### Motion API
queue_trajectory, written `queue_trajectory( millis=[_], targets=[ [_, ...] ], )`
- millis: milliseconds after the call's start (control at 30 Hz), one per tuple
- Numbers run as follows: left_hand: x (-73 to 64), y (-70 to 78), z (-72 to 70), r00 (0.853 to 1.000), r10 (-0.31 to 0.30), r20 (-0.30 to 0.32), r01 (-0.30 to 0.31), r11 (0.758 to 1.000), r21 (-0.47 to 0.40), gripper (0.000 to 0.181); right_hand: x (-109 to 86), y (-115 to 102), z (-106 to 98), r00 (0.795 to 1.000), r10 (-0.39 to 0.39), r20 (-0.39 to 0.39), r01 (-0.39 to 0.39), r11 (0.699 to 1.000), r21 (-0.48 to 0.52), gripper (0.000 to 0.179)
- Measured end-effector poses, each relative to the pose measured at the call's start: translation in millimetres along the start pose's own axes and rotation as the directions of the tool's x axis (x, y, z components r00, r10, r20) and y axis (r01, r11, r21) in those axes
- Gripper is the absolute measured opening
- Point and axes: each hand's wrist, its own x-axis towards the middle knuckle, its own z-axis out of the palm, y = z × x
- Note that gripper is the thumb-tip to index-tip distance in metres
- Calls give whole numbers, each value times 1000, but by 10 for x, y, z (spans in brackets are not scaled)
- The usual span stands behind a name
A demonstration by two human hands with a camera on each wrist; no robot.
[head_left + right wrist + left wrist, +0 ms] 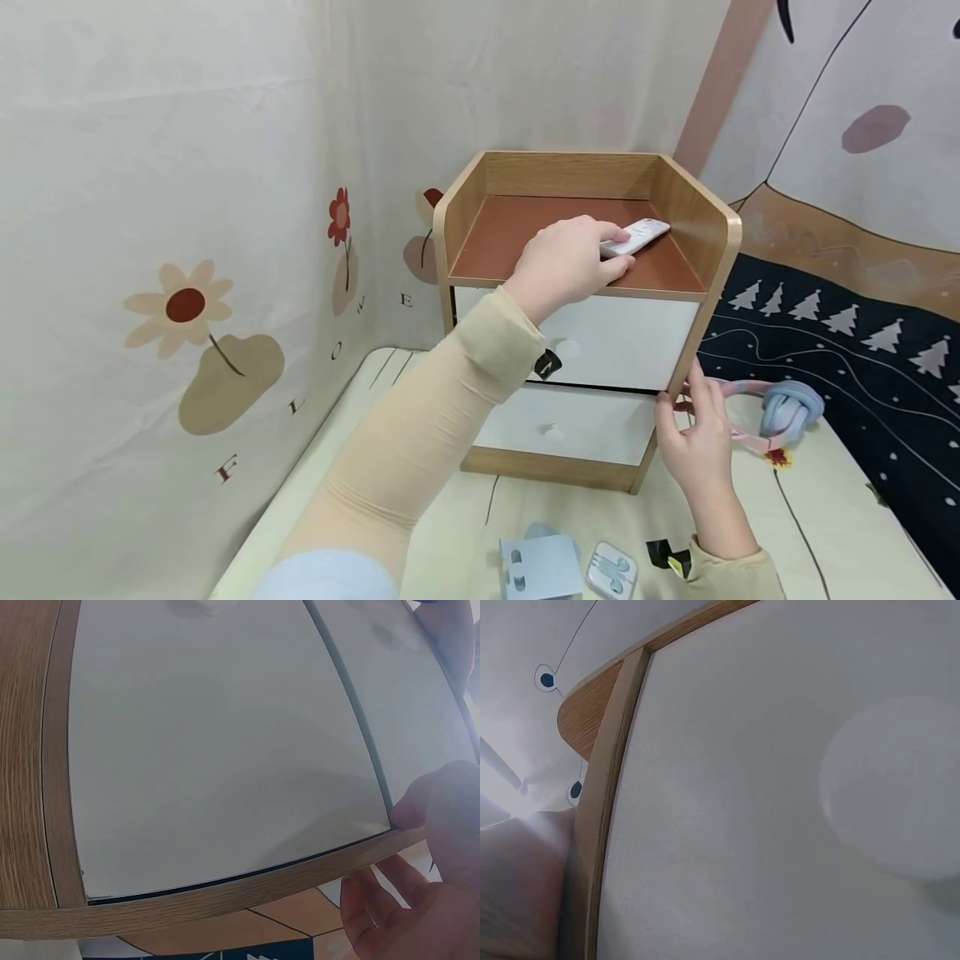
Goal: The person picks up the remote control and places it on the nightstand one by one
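Note:
A small wooden cabinet with two white drawers stands on the pale cloth. My left hand reaches over its open top shelf and holds a white remote control between thumb and fingers. The remote lies slanted near the shelf's right wall; its near end is partly hidden by the fingers. My right hand grips the cabinet's right edge. In the right wrist view, that thumb rests on the front at the gap between the upper drawer and the lower one, with the fingers against the outer side. Both drawers are closed.
Pink and blue headphones lie to the right of the cabinet. In front of it are a light blue folded piece with holes and white earphones in a clear case. Printed cloth hangs behind and at the left.

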Motion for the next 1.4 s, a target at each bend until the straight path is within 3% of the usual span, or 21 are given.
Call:
queue_trajectory(
  millis=[433, 867, 1200, 1300, 1400],
  targets=[
    [88, -39, -33, 993, 48, 104, -50, 999, 17, 59, -2, -1, 11, 1000, 1, -4, -1, 1000, -2, 72],
    [52, -30, -12, 992, 36, 123, -39, 999, 19, 67, 14, 29, 27, 998, -63, -29, 63, 998, 10, 74],
    [58, -43, 23, 996, 40, 85, -44, 998, 34, 66, 28, 31, 26, 998, -62, -29, 63, 998, 15, 73],
    [6, -48, 45, 999, 42, 24, -43, 997, 59, 65, 22, 31, 28, 998, -51, -26, 51, 999, 14, 72],
    [-105, -73, 108, 995, 42, -92, -32, 994, 108, 60, 2, 29, 41, 999, -43, -17, 43, 999, 14, 70]
  ],
)
